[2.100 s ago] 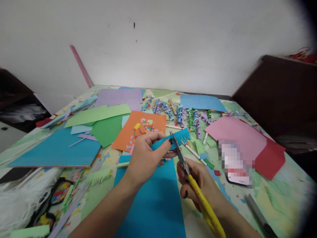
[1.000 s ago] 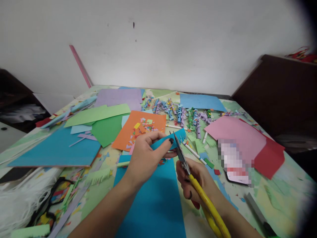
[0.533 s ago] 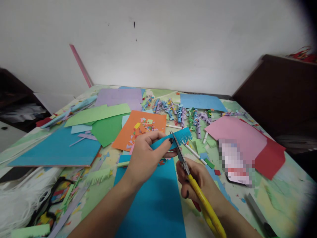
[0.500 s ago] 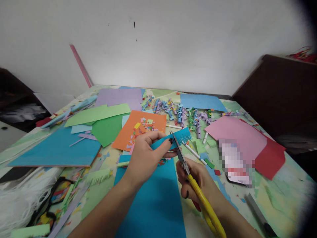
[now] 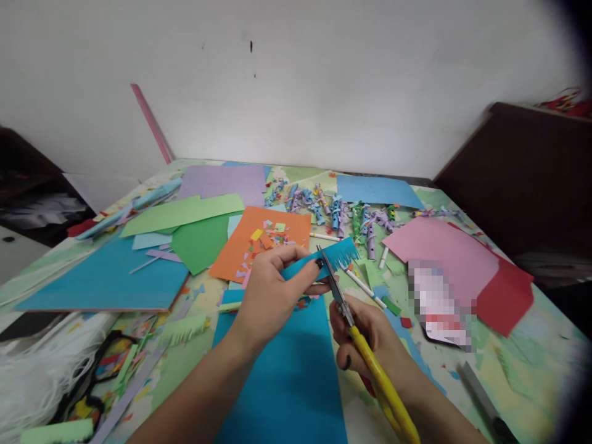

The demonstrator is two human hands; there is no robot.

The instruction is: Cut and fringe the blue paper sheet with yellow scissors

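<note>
My left hand (image 5: 271, 295) pinches a narrow blue paper strip (image 5: 341, 253) whose free right end is cut into a fringe. My right hand (image 5: 370, 336) grips yellow-handled scissors (image 5: 365, 351). Their blades (image 5: 330, 277) cross the strip just right of my left thumb and look nearly closed. Under both hands lies a large blue sheet (image 5: 287, 382).
Coloured sheets cover the table: orange (image 5: 261, 243) with scraps, green (image 5: 185, 213), purple (image 5: 222, 182), pink (image 5: 439, 253), red (image 5: 506, 299), blue board (image 5: 102, 277). Rolled fringed paper pieces (image 5: 337, 213) lie at the back. A black-framed pair of glasses (image 5: 99, 370) sits front left.
The scissors have opened and closed on the strip in small snips, and the fringe has shifted slightly. Both hands stay in about the same place.
</note>
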